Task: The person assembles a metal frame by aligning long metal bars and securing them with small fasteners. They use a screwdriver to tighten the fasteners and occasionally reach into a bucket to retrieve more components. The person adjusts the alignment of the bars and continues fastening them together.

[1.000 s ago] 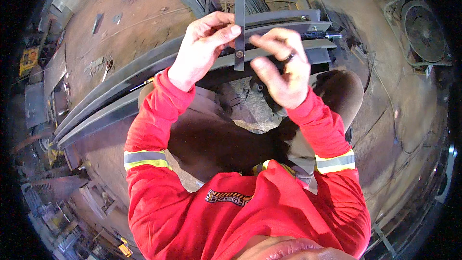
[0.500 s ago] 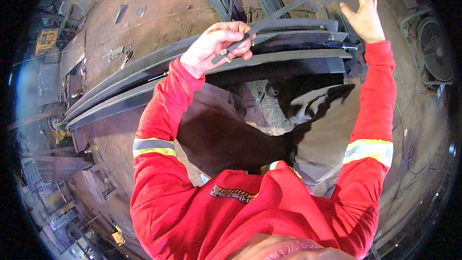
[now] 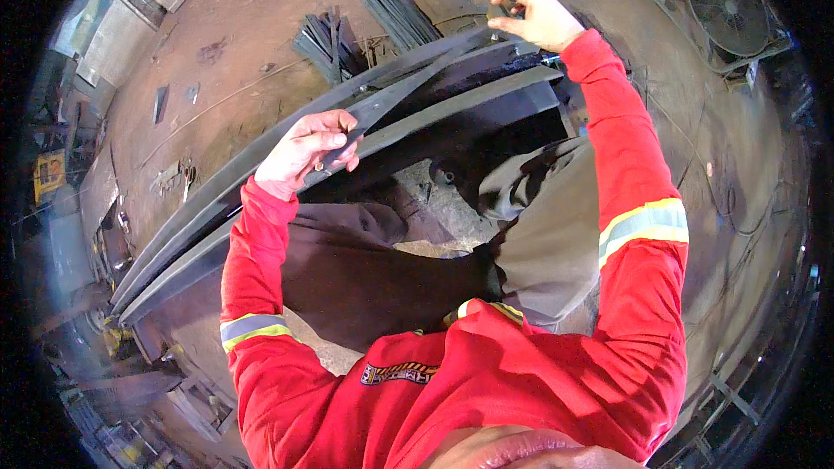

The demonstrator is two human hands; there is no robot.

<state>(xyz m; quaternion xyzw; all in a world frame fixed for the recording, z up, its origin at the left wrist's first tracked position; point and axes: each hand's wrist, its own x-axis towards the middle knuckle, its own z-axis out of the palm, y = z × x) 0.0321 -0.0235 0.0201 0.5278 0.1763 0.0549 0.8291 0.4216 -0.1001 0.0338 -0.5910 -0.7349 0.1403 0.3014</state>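
Note:
My left hand is closed round the near end of a flat dark metal strip, the thumb on top. A small brass-coloured stud shows at that end. The strip slants away to the upper right, over several long grey metal beams that lie side by side. At the strip's far end is my right hand, its fingers and thumb curled round it; a dark ring is on one finger. The exact contact there is partly hidden by the fingers. Both arms wear red sleeves with reflective bands.
Two bundles of dark metal strips lie on the brown floor beyond the beams. A large caged fan stands at the far right. Scissors and scraps lie on the floor to the left, and a cable runs along the right.
My right hand has gone from spread fingers beside the strip's far end to fingers curled round it. My left hand keeps its hold, lower and further left. The view has shifted.

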